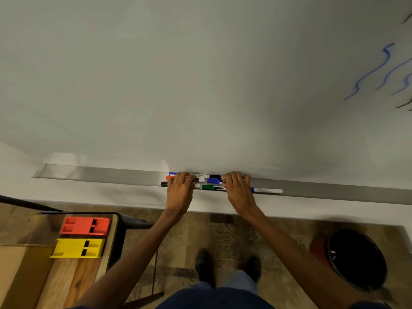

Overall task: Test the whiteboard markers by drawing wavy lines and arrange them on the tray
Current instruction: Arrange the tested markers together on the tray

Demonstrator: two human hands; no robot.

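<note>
Both your hands are down on the metal tray [100, 176] that runs along the foot of the whiteboard [200, 85], and the markers [201, 179] lie bunched in it between and beneath them; your left hand [180, 188] lies palm-down over the left end of the bunch, fingers bent over the barrels with the tips reaching the back of the tray, and I cannot tell whether it grips any of them or only rests on them; a red cap [169, 177] and a black cap [164, 184] stick out just left of it; your right hand [238, 189] covers the right end the same way, fingers curled over, its hold equally unclear; a green-capped marker [208, 187] lies at the tray's front edge between the hands, and a white-barrelled marker [268, 190] pokes out to the right of your right hand; blue wavy lines [374, 72] mark the board at far right; a red holder [85, 225] and a yellow holder [78, 248] sit side by side on the wooden table [73, 284] at lower left; a dark round bin [356, 257] stands on the floor at right.
</note>
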